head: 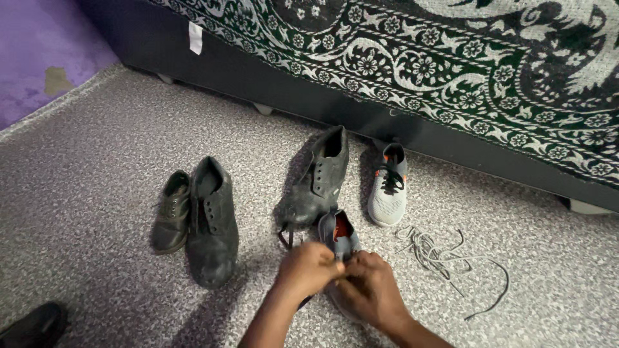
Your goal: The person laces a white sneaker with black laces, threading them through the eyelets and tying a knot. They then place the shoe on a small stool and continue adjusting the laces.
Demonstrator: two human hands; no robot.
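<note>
Speckled grey carpet [97, 167] beside patterned bedspread [451, 58] | left hand [308, 267] and right hand [371, 287] pressed together, fingers curled, pinching at near grey sneaker [340, 233] | matching sneaker [389, 187] farther right | loose laces [445, 258] right | three black shoes [209, 219] left and far.

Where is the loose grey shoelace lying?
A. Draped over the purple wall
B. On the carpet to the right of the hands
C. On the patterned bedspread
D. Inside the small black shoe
B: the loose grey shoelace lies tangled on the carpet, right of the right hand and below the grey sneaker.
</note>
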